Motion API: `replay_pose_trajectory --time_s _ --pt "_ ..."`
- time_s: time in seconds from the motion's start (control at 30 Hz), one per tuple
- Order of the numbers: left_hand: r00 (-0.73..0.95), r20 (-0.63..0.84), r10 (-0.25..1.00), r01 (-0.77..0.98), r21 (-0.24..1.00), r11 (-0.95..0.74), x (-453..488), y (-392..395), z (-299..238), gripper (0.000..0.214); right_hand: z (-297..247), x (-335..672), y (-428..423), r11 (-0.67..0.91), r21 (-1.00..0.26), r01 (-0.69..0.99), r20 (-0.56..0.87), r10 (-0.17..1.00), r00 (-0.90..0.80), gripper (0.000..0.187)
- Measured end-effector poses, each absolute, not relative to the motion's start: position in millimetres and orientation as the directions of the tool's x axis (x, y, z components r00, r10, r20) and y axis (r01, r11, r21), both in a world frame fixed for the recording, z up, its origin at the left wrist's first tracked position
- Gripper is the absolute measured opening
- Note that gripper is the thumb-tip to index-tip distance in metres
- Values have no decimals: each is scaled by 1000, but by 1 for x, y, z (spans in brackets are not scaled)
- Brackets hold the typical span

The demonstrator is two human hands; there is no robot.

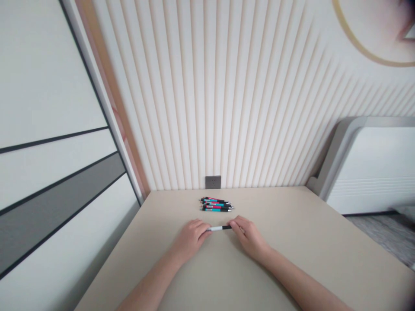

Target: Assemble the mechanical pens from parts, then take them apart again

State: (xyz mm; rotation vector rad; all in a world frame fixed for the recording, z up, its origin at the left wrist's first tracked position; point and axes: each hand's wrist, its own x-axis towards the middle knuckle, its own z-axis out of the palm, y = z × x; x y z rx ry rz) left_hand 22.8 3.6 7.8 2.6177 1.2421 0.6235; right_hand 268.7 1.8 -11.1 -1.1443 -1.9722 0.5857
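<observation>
A person's two bare hands are meeting around a single white-and-black pen (216,228), which is lying crosswise between them, low over the table (223,280) or on it; from here I am not managing to tell which. The left hand (195,235) is pinching its white end, thumb and fingers closing together on the barrel. The right hand (248,235) is gripping the black end, its curled fingers covering the tip of that side, so its outermost part is staying hidden from me. Both grips are closing down to about the pen's thickness, and the middle of the barrel is showing between them, white turning to black. Both forearms are reaching in from the near edge and slanting toward each other.

Just beyond the hands, a heap of pens (216,204) is lying on the table, touching and overlapping, roughly parallel to the held one. Their barrels are showing red, turquoise and black, with silvery tips mostly pointing right; the exact number is escaping me. Behind them, a dark wall socket (213,182) is sitting on the ribbed white wall (210,95), just above the table's far edge. A white panelled cabinet (42,172) is standing on the left, and a pale headboard (372,160) is rising on the right.
</observation>
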Motion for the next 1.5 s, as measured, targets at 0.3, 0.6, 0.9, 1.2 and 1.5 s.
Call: replay_pose_trajectory --time_s 0.3,0.6,0.9,1.2,1.5 --pt "639 228 735 685 266 -678 20 5 1 30 -15 276 5 501 -622 603 315 864 -393 39" --pt "605 229 763 723 245 -646 25 5 -1 32 -10 276 1 608 -511 607 363 793 -489 26" --pt "596 211 775 720 285 -632 26 6 -2 32 -7 274 1 597 -521 610 330 800 -501 22" --pt "610 201 767 720 266 -641 27 7 -2 32 -8 274 1 605 -531 593 320 791 -521 18" --pt "616 197 763 719 255 -647 27 6 -2 32 -10 273 0 567 -562 602 323 820 -472 17"
